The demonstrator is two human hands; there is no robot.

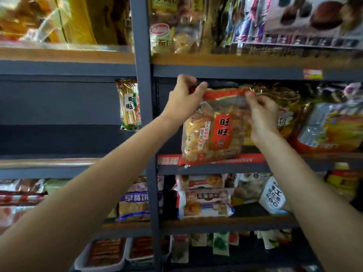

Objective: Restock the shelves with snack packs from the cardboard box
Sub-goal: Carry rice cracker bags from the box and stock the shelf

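A red-labelled rice cracker pack (212,132) stands upright at the front edge of the middle shelf (216,167), right of the dark steel upright (146,114). My left hand (183,99) pinches its top left corner. My right hand (262,114) pinches the top right corner and covers the pack's right side. Behind it lies a gold foil pack (275,97). The cardboard box is out of view.
A green-edged cracker pack (128,105) stands alone at the right end of the left bay's middle shelf. More packs (332,126) fill the right side. Shelves above and below hold biscuit packs (204,201) and trays (106,254).
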